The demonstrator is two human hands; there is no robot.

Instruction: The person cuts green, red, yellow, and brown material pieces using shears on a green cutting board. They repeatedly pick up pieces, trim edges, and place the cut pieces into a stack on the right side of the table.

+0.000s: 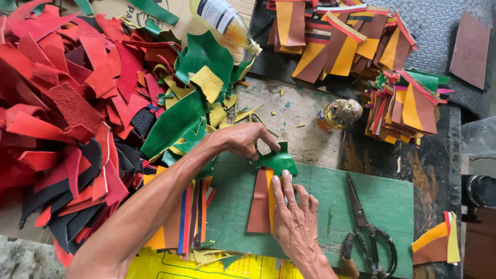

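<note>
Worn wooden worktop, paint-stained. Green board lies on it at the near edge, scissors on the board's right part, brown-orange piece on its left part. Big heap of red, black and green scraps covers the left side. Bottle lies at the far edge. Small jar near the middle. Stacks of striped pieces at far right, another stack below them. Yellow sheet at near edge.

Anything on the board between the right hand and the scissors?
Head view: only bare green board and one thin green sliver between the right hand and the scissors.
</note>
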